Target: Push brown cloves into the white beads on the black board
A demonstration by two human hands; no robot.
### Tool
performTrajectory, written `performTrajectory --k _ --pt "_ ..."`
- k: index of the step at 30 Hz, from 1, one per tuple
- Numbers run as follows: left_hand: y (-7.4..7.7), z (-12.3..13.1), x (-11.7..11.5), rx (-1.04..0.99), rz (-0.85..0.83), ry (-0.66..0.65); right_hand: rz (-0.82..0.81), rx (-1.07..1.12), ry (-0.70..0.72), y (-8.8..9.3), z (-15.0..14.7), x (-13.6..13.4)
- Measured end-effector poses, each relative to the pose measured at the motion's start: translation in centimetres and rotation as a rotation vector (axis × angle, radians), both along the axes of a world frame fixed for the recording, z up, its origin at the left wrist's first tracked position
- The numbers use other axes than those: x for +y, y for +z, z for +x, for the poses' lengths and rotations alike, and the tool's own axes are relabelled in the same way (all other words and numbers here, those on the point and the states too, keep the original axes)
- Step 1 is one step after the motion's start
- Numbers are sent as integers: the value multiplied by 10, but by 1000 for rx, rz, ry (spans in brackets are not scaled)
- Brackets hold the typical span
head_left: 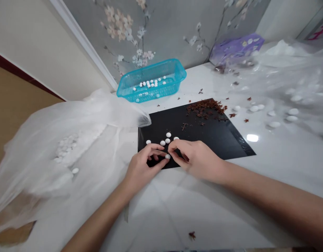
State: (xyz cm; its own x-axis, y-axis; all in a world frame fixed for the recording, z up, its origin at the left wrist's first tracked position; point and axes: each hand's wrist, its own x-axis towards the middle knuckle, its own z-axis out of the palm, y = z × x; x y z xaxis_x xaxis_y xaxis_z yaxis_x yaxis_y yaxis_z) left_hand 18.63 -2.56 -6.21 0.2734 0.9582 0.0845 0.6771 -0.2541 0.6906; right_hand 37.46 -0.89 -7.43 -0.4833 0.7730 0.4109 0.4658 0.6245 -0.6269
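Observation:
My left hand (143, 168) is curled over the near edge of a black mat (203, 131), its fingers apart and holding nothing I can see. My right hand (195, 158) rests beside it, fingertips bent down onto the mat, and whatever lies under them is hidden. A white round pellet (167, 156) sits between the two hands, close to both. Several more pellets (164, 140) lie just above my fingers on the mat. A heap of dried reddish-brown plant bits (203, 107) covers the far edge of the mat.
A turquoise plastic basket (151, 66) holding several white pellets stands against the floral wall. Crumpled clear plastic sheets (72, 140) with pellets under them spread left, and more plastic (282, 70) spreads right. Pellets and brown bits are scattered on the white tabletop (177, 206).

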Motion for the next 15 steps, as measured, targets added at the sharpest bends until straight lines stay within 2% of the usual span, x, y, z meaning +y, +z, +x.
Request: performTrajectory --k 7,15 --pt "1 1 0 -3 -13 10 4 -34 56 -2 0 0" --pt "2 2 1 -37 -86 41 185 -151 102 -5 1 1"
